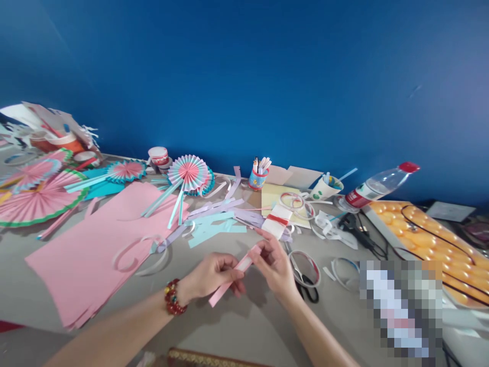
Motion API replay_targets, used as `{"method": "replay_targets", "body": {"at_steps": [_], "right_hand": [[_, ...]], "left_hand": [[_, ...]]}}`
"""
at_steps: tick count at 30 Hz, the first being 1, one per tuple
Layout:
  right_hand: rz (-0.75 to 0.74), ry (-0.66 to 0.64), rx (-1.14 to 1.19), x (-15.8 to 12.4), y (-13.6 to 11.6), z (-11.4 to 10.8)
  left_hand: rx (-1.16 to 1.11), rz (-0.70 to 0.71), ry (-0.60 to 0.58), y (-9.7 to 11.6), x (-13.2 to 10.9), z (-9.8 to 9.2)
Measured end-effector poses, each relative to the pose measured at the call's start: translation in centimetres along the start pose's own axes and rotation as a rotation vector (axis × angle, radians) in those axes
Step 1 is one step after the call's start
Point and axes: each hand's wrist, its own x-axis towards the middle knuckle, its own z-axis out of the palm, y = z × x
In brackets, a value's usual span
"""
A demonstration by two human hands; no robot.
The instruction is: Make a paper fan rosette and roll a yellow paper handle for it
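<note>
A narrow pink paper strip (243, 263) runs slantwise between my two hands above the grey table, with a whitish patch along its upper part. My left hand (214, 275), with a beaded bracelet (174, 297) at its wrist, pinches the middle of the strip, and the lower end sticks out below the fingers. The upper end is pinched by the thumb and fingers of my right hand (275, 265). Black-handled scissors (308, 289) lie just right of that hand, partly under a roll of tape (305, 267).
Pink sheets (99, 244) lie at left, with pleated paper fans (188, 173) behind. Blue and lilac paper strips (214, 227) are scattered mid-table. A pen cup (259, 178), a tilted-looking bottle (376, 188) and a yellow padded panel (431, 239) stand or lie toward the right. A blue wall (244, 76) rises behind.
</note>
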Motion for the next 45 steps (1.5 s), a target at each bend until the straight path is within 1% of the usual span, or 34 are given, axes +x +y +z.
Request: {"method": "replay_targets", "body": {"at_steps": [3,7,9,11,13,14,15,16,17,18,20,21,24,29,35,37,45], "right_hand": [[-0.033,0.042,-0.041,0.1,0.2,-0.3],[-0.060,0.049,-0.089,0.4,0.4,-0.5],[-0.123,0.063,-0.189,0.4,0.4,-0.6],[-0.251,0.127,-0.370,0.2,0.2,-0.7],[-0.423,0.215,-0.573,-0.3,-0.2,-0.9],[-0.516,0.239,-0.656,-0.6,-0.5,-0.9],[-0.601,0.240,-0.726,-1.0,-0.8,-0.9],[-0.671,0.215,-0.785,-1.3,-1.1,-0.8],[-0.716,0.166,-0.833,-1.5,-1.4,-0.7],[-0.731,0.103,-0.874,-1.7,-1.6,-0.5],[-0.693,-0.006,-0.924,-1.8,-1.9,-0.1],[-0.658,-0.033,-0.931,-1.7,-2.0,0.1],[-0.584,-0.043,-0.915,-1.3,-2.0,0.4],[-0.521,-0.048,-0.838,-1.1,-1.7,0.7],[-0.536,-0.078,-0.804,-1.2,-1.3,0.8],[-0.544,-0.078,-0.802,-1.2,-1.3,0.8],[-0.606,-0.042,-0.811,-1.2,-1.3,0.9]], "left_hand": [[-0.030,0.022,-0.008,0.2,0.0,-0.1],[0.051,0.066,0.055,0.3,0.0,0.0],[0.074,0.071,0.095,0.1,0.0,0.0],[0.074,0.078,0.135,-0.3,0.0,-0.1],[0.077,0.095,0.162,-0.6,0.1,-0.2],[0.081,0.109,0.174,-0.7,0.2,-0.3],[0.087,0.126,0.187,-0.8,0.3,-0.3],[0.099,0.144,0.203,-0.9,0.3,-0.3],[0.113,0.159,0.220,-0.9,0.3,-0.3],[0.125,0.171,0.236,-1.0,0.4,-0.3],[0.151,0.187,0.259,-0.9,0.3,-0.1],[0.174,0.191,0.267,-0.9,0.3,0.0],[0.267,0.209,0.280,-0.6,0.0,0.3],[0.437,0.266,0.293,-0.5,-0.4,0.6],[0.662,0.301,0.344,-0.4,-0.6,0.5],[0.704,0.313,0.353,-0.5,-0.6,0.4],[0.694,0.320,0.352,-0.9,-0.6,0.6]]}}
